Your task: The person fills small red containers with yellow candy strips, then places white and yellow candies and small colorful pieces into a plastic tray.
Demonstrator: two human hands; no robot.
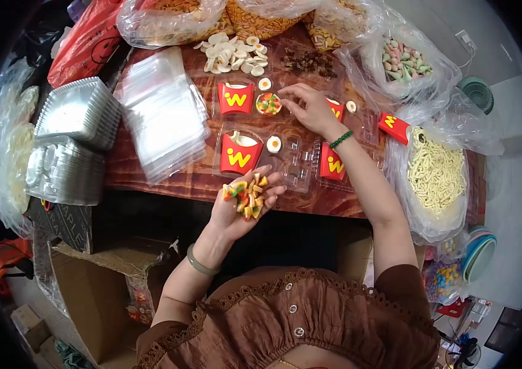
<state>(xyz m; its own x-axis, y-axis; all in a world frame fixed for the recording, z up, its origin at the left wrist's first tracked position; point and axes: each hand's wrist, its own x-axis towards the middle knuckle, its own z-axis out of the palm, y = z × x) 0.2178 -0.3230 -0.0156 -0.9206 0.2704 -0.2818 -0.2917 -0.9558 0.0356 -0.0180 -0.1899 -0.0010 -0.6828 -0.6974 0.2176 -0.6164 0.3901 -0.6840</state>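
Observation:
Cupped palm up, my left hand (230, 212) holds a pile of small toy pizza slices (250, 198) in orange, red, green and yellow. My right hand (310, 111) reaches over the plastic trays, fingers apart, its tips beside a round toy pizza (268, 104). A toy fried egg (265, 84) lies just above the pizza. Left of it is a red fries box (235, 98) with a yellow logo. Below are a second red box (240, 154) and another egg (274, 144). More red boxes (333, 161) lie partly behind my right hand and wrist.
Flat clear bags (165, 117) and stacked clear trays (79, 114) are on the left. Along the back sit white egg pieces (233, 54), dark brown pieces (309, 63) and bags of orange pieces (267, 21). A bag of cream-coloured strips (436, 172) stands at right.

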